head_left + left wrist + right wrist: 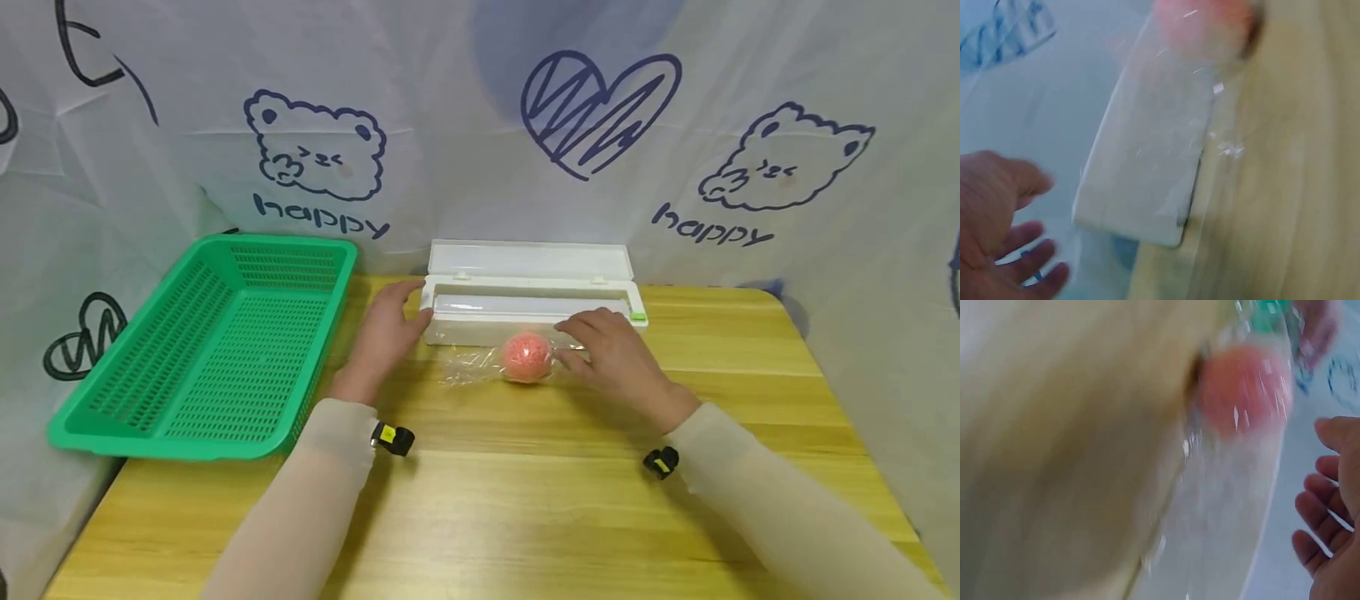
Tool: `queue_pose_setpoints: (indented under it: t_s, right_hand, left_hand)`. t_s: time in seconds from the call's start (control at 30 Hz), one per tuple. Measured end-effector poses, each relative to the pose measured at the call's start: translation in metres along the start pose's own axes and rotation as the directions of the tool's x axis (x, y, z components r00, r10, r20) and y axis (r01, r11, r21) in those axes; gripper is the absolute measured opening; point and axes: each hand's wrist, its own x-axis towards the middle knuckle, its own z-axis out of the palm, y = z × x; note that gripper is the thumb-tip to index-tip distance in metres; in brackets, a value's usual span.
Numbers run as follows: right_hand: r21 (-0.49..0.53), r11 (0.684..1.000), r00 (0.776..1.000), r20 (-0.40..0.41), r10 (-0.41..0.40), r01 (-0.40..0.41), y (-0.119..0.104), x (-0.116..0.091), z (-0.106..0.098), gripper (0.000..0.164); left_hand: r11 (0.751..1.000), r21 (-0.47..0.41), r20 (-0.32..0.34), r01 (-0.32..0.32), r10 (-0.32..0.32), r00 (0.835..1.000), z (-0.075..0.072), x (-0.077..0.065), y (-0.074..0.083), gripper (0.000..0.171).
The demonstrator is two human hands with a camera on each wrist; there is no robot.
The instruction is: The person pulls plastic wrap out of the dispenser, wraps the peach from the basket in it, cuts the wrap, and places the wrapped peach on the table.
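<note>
A pink-orange ball [526, 358], faintly speckled, lies inside clear plastic film [472, 367] that spreads out on both sides of it. Just behind it stands a white plastic-wrap dispenser [461, 333], lid [528, 260] raised, with a pale roll [525, 305] inside. My left hand [382, 333] is at the dispenser's left end, fingers loosely bent; in the left wrist view the hand [1004, 225] holds nothing. To the right of the ball is my right hand [618, 358], close to the film. The right wrist view shows its fingers [1325, 490] spread and apart from the film.
A green slotted plastic basket [330, 333] sits on the left of the wooden table [525, 517]. White cloth [450, 150] with drawn bears and hearts hangs behind the table and along its sides. A small green tab [638, 317] marks the dispenser's right end.
</note>
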Motion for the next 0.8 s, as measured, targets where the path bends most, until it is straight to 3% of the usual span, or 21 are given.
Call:
queue_pose_setpoints:
  t_s: [0.1, 0.17, 0.27, 0.37, 0.5, 0.63, 0.8]
  right_hand:
    - [0.011, 1.0, 0.999, 0.037, -0.004, 0.003, -0.015, 0.0, 0.013, 0.054]
    - [0.003, 1.0, 0.998, 0.065, -0.005, 0.005, -0.02, 0.001, 0.022, 0.065]
    - [-0.024, 1.0, 0.996, 0.09, -0.005, 0.007, -0.022, 0.002, 0.033, 0.076]
    - [-0.032, 0.999, 0.995, 0.097, 0.007, -0.004, -0.02, 0.004, 0.041, 0.08]
    - [-0.034, 0.999, 0.997, 0.082, 0.014, -0.011, -0.018, 0.007, 0.049, 0.079]
    - [-0.031, 1.0, 0.997, 0.071, 0.006, -0.004, -0.016, 0.009, 0.051, 0.078]
    - [0.01, 1.0, 0.991, 0.132, 0.027, -0.028, -0.015, 0.01, 0.048, 0.075]
  left_hand:
    - [0.98, 0.139, -0.086, -0.14, 0.153, 0.984, 0.005, -0.01, 0.016, 0.036]
    - [0.95, 0.188, -0.064, -0.251, 0.266, 0.962, 0.012, -0.017, 0.025, 0.031]
    - [0.905, 0.222, 0.025, -0.363, 0.367, 0.93, 0.025, -0.025, 0.036, 0.028]
    - [0.878, 0.244, 0.102, -0.411, 0.398, 0.912, 0.037, -0.03, 0.041, 0.03]
    - [0.865, 0.243, 0.137, -0.439, 0.418, 0.898, 0.045, -0.033, 0.044, 0.034]
    - [0.886, 0.208, 0.103, -0.414, 0.401, 0.91, 0.045, -0.035, 0.045, 0.034]
    - [0.903, 0.176, 0.09, -0.393, 0.383, 0.919, 0.041, -0.037, 0.048, 0.031]
